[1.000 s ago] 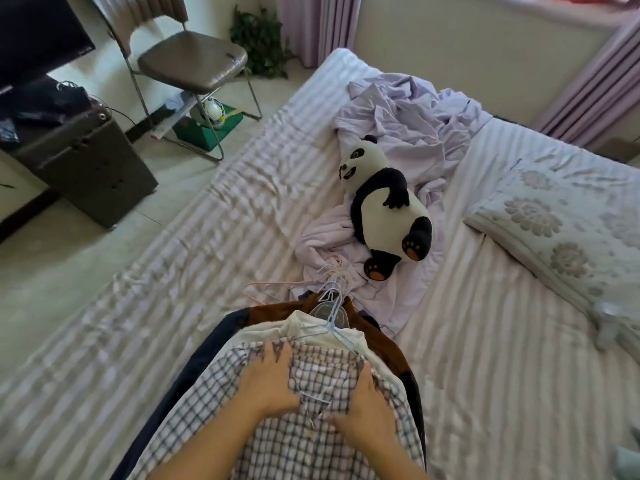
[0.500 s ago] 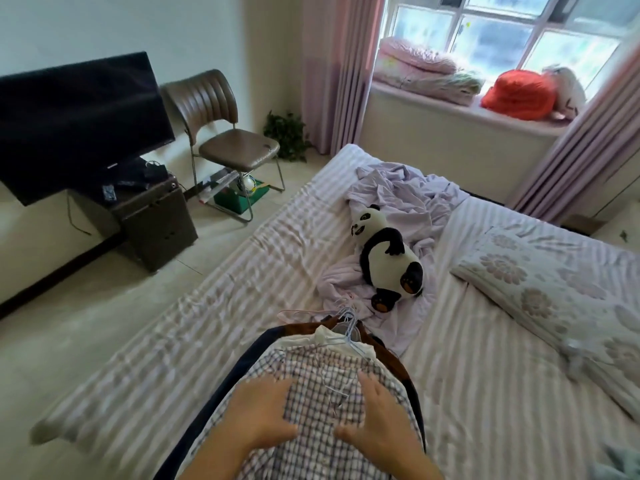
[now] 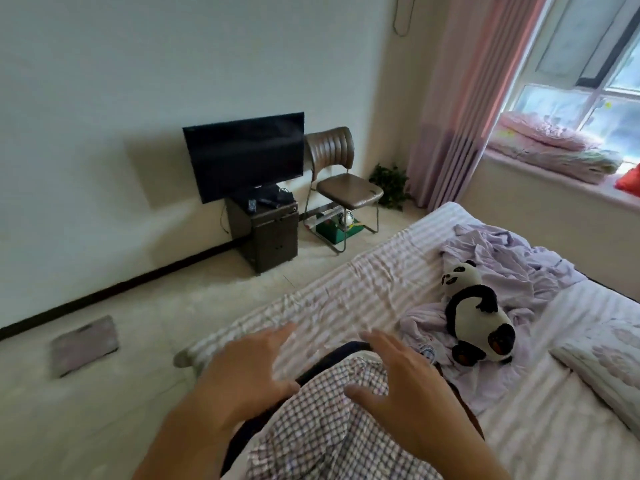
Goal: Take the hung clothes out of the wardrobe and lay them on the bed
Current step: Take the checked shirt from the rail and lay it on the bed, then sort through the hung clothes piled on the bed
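Both hands are spread with fingers straight and grip nothing: the left hand (image 3: 249, 374) hangs over the near edge of the bed (image 3: 346, 299), the right hand (image 3: 408, 386) over the stack of clothes (image 3: 332, 420). Whether either palm touches the fabric is hard to tell through the blur. That stack lies on the striped bed, a checked shirt (image 3: 322, 441) on top and a dark garment (image 3: 332, 356) edging out beneath it. Just beyond sits a plush panda (image 3: 478, 313) on a crumpled lilac sheet (image 3: 512, 261), with a flowered pillow (image 3: 602, 365) to the right. Across the floor stand a dark television (image 3: 244, 154) on a small cabinet (image 3: 268, 233), a brown chair (image 3: 343, 181) with a green box (image 3: 337, 230) under it, and a potted plant (image 3: 391, 185) by the pink curtain (image 3: 460, 109). Folded quilts (image 3: 550, 150) lie on the windowsill.
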Tool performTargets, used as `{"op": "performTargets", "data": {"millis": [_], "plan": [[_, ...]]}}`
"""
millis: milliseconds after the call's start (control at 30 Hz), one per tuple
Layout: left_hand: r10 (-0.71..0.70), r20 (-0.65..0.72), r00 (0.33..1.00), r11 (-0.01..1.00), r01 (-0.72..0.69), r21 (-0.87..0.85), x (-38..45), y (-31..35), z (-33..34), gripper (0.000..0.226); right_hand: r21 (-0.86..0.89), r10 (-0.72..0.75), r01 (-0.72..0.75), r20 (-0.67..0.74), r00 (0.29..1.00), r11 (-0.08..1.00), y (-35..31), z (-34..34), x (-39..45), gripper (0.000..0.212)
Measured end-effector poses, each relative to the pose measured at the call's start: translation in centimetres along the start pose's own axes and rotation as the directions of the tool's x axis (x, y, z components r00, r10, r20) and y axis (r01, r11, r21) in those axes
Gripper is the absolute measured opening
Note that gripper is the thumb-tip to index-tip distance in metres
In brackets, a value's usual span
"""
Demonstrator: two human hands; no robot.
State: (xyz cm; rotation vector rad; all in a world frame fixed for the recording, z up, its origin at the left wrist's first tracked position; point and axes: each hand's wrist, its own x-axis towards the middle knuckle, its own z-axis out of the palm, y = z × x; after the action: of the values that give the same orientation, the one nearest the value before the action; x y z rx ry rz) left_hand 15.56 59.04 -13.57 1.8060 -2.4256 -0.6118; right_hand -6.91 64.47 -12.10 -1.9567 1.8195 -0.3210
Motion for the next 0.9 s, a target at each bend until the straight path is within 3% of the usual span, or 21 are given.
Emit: {"op": "performTargets", "data": {"millis": [133,333,467,600,900], "plan": [[-0.188,-0.208,0.96,0.982,0.183,-0.043,-7.8,-1.1,-2.8,0.093,-0.012,-0.209,0.209,-0.006,0.978,0.978,-4.2,-1.4,-0.7,0.082],[-0.512,-0.35,0.784,0.857,0.494,-0.147,-20.3,-3.0,-4.3,0.086,0.049,-0.483,0.481,0.092,0.871,0.876,-11.5,0.7,-1.6,0.086],[-0.664,-0.414,0.622,0.736,0.64,-0.219,-28.3,-4.0,-4.3,0.083,0.069,-0.616,0.614,0.16,0.771,0.786,-17.6,3.0,-4.9,0.086],[-0.77,-0.464,0.438,0.594,0.758,-0.271,-36.2,-4.5,-4.1,0.083,0.061,-0.759,0.772,0.245,0.604,0.633,-24.0,5.4,-9.5,0.082],[-0.908,-0.406,0.106,0.277,0.878,-0.391,-54.4,-4.1,-3.5,0.084,0.098,-0.865,0.902,0.343,0.366,0.421,-35.7,9.5,-20.6,0.074]]}}
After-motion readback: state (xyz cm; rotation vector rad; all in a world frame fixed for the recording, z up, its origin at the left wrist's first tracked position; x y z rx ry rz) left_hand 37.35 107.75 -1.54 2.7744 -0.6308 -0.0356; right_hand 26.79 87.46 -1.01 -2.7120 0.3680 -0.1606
